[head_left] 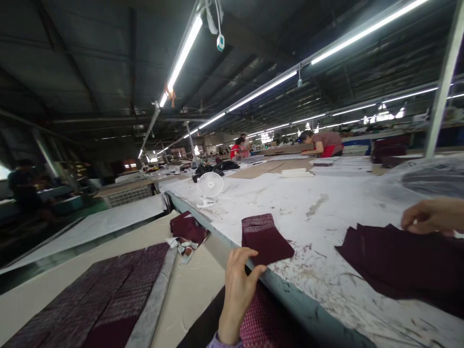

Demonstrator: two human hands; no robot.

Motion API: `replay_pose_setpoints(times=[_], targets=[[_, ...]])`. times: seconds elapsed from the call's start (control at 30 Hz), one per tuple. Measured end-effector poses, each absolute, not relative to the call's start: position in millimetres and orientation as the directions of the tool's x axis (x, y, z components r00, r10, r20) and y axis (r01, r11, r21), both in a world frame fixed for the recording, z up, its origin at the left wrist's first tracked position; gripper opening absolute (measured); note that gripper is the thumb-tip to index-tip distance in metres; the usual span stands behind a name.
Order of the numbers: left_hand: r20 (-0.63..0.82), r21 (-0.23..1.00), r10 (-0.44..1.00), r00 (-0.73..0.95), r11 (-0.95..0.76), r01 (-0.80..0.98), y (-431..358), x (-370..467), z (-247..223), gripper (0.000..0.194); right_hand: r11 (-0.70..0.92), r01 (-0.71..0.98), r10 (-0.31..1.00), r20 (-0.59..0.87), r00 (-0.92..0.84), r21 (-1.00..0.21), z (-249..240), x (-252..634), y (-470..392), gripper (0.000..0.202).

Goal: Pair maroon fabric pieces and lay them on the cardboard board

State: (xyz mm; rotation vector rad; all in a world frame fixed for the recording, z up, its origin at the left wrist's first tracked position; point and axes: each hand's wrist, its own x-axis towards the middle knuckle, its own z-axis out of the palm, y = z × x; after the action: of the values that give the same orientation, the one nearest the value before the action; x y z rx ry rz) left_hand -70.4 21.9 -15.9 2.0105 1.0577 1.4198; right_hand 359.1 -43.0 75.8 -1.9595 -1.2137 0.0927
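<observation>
My left hand (239, 285) is at the near edge of the white table, thumb and fingers apart, with nothing between them. Just beyond its fingertips lies a small stack of maroon cloth pieces (268, 244) on the tabletop. At the right, my right hand (431, 216) hovers at the top edge of a larger fanned pile of maroon cloth (406, 263). Its fingers are curled together; whatever they may hold is too small to make out.
A white fan (210, 185) stands on the white table (308, 212). Left of it, a lower surface (203, 280) bears patterned maroon cloth (119, 280) and scraps (188, 229). Clear plastic (435, 174) lies at the right. A person (326, 144) bends over the table farther back.
</observation>
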Motion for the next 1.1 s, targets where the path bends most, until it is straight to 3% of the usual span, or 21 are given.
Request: replay_pose_setpoints(times=[0.07, 0.13, 0.2, 0.27, 0.33, 0.43, 0.5, 0.6, 0.73, 0.83, 1.0, 1.1], targets=[[0.612, 0.664, 0.757, 0.229, -0.649, 0.372, 26, -68, -22, 0.027, -0.298, 0.798, 0.91, 0.097, 0.403, -0.524, 84, 377, -34, 0.021], [0.617, 0.635, 0.743, 0.259, -0.665, 0.393, 29, -67, -28, 0.029, -0.354, 0.872, 0.933, -0.06, 0.355, -0.339, 100, 387, -24, 0.018], [0.617, 0.622, 0.737, 0.277, -0.672, 0.402, 32, -67, -33, 0.029, -0.415, 0.89, 0.91, -0.059, 0.411, -0.191, 113, 389, -14, 0.016], [0.618, 0.621, 0.736, 0.278, -0.673, 0.401, 35, -67, -37, 0.027, -0.433, 0.894, 0.9, 0.009, 0.437, -0.118, 119, 379, -8, 0.01], [0.614, 0.634, 0.745, 0.26, -0.662, 0.399, 39, -66, -39, 0.022, -0.345, 0.93, 0.927, 0.105, 0.359, -0.128, 118, 352, -4, 0.008], [0.592, 0.659, 0.773, 0.227, -0.626, 0.417, 43, -63, -38, 0.015, -0.002, 0.978, 0.972, 0.231, 0.051, -0.208, 111, 285, -3, 0.015], [0.578, 0.663, 0.785, 0.223, -0.611, 0.432, 45, -62, -36, 0.015, 0.279, 0.93, 0.946, 0.233, -0.225, -0.238, 104, 235, -2, 0.02], [0.58, 0.646, 0.772, 0.26, -0.63, 0.43, 44, -66, -35, 0.008, 0.416, 0.893, 0.906, 0.16, -0.392, -0.172, 94, 179, -1, 0.019], [0.594, 0.61, 0.732, 0.335, -0.681, 0.405, 44, -72, -41, 0.024, 0.416, 0.908, 0.905, 0.126, -0.407, -0.047, 86, 158, 0, 0.023], [0.604, 0.623, 0.734, 0.312, -0.678, 0.39, 47, -72, -47, 0.013, 0.381, 0.925, 0.915, 0.146, -0.376, -0.006, 90, 170, -4, 0.026], [0.592, 0.665, 0.755, 0.283, -0.655, 0.359, 52, -69, -50, 0.015, 0.223, 0.975, 0.945, 0.243, -0.219, 0.008, 117, 213, -17, 0.029], [0.592, 0.677, 0.761, 0.263, -0.648, 0.35, 52, -67, -51, 0.015, 0.17, 0.985, 0.962, 0.214, -0.169, 0.015, 116, 226, -26, 0.028]])
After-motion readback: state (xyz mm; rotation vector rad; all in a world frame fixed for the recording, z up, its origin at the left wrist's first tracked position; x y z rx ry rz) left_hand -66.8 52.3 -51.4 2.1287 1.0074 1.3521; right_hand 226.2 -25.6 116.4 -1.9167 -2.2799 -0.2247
